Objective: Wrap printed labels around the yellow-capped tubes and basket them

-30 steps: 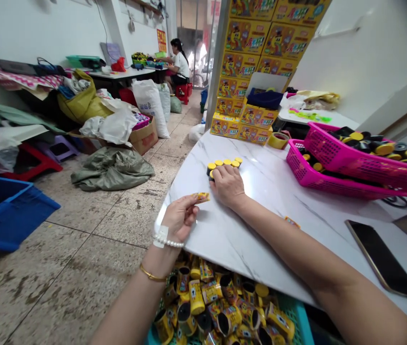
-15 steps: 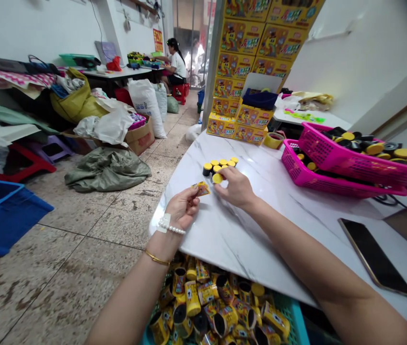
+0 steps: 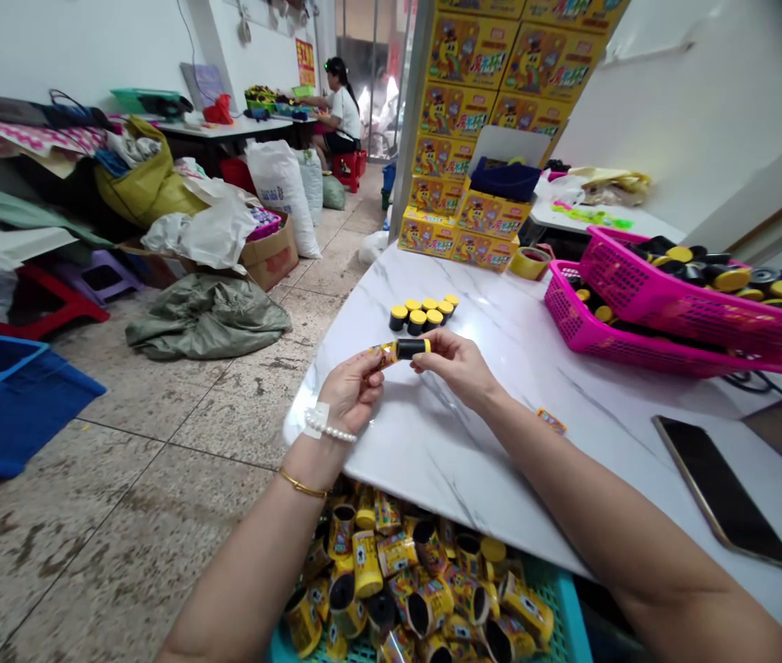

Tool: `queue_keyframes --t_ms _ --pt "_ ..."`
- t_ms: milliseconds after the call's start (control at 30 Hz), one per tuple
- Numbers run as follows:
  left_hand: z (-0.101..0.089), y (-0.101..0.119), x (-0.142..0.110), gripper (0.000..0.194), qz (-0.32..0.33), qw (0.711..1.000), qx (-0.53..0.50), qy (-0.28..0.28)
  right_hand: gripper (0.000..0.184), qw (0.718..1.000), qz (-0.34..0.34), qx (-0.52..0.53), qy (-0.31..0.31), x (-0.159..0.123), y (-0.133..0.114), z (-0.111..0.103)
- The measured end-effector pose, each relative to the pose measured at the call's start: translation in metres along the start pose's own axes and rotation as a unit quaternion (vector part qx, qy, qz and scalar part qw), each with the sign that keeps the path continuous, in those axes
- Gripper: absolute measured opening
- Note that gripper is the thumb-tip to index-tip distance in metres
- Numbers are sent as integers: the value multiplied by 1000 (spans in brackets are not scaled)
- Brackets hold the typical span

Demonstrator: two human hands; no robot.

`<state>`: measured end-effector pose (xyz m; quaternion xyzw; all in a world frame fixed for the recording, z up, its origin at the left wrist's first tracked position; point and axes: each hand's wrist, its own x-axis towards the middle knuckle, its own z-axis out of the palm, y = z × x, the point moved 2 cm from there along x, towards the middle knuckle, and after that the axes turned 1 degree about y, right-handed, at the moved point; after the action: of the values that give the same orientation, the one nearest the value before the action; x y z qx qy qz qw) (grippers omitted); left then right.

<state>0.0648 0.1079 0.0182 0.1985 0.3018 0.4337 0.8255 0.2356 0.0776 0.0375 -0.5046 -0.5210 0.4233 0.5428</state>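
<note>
My left hand point(image 3: 355, 391) pinches a small yellow printed label point(image 3: 386, 354) over the near edge of the white marble table point(image 3: 515, 433). My right hand point(image 3: 456, 364) pinches a black cylinder with a yellow cap point(image 3: 413, 348), pressed end-on against the label. Behind them several more yellow-capped black cylinders point(image 3: 425, 313) stand in a cluster on the table. Below the table edge a teal basket point(image 3: 563, 608) holds several yellow-labelled cylinders point(image 3: 404, 575).
Pink baskets point(image 3: 646, 308) of black and yellow parts sit at the right. A dark phone point(image 3: 722, 493) lies near the right edge. A tape roll point(image 3: 529, 263) and stacked yellow cartons point(image 3: 480, 110) stand at the back. A person point(image 3: 342, 115) sits at a far table; bags litter the floor.
My right hand picked one capped cylinder from the cluster and brought it back to the label in my left hand, which rose slightly.
</note>
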Motion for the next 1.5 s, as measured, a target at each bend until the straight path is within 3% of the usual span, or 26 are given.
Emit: queue_keyframes --t_ms 100,200,333,400,567,767,833,967,1100,1200,1267,1333,1400,1500 --pt "2 0 -1 8 5 1000 -5 6 19 987 -89 -135 5 -3 -11 -3" --pt "4 0 -1 7 6 1000 -7 12 17 942 -178 -285 13 -10 -26 -3" --pt "5 -2 -2 4 6 1000 -1 4 11 891 -212 -402 25 -17 -39 2" --pt "5 -2 -2 2 9 1000 4 1 10 880 -220 -419 25 -19 -42 6" --pt "4 -2 -4 8 22 1000 8 5 25 897 -265 -353 34 -22 -39 8" --pt "1 -3 -6 13 35 999 28 11 38 851 -321 -405 92 -29 -21 6" --pt "0 -3 -7 10 40 999 33 12 36 859 -322 -388 89 -30 -22 7" --pt "2 -3 -8 5 42 998 36 7 32 907 -275 -316 40 -31 -30 10" --pt "3 -3 -8 10 39 998 46 13 29 933 -239 -257 75 -30 -26 11" --pt "3 -3 -9 9 43 998 50 22 31 976 -163 -144 19 -28 -14 14" --pt "2 -4 -9 10 48 997 55 23 33 988 -124 -91 -11 -26 -11 12" --pt "2 -5 -10 14 54 996 65 30 35 990 -114 -84 3 -25 -14 3" --pt "3 -5 -10 21 63 993 89 45 38 987 -118 -92 56 -27 -20 -11" --pt "13 -4 -5 35 77 981 173 44 42 986 -105 -87 98 -32 -25 -32"
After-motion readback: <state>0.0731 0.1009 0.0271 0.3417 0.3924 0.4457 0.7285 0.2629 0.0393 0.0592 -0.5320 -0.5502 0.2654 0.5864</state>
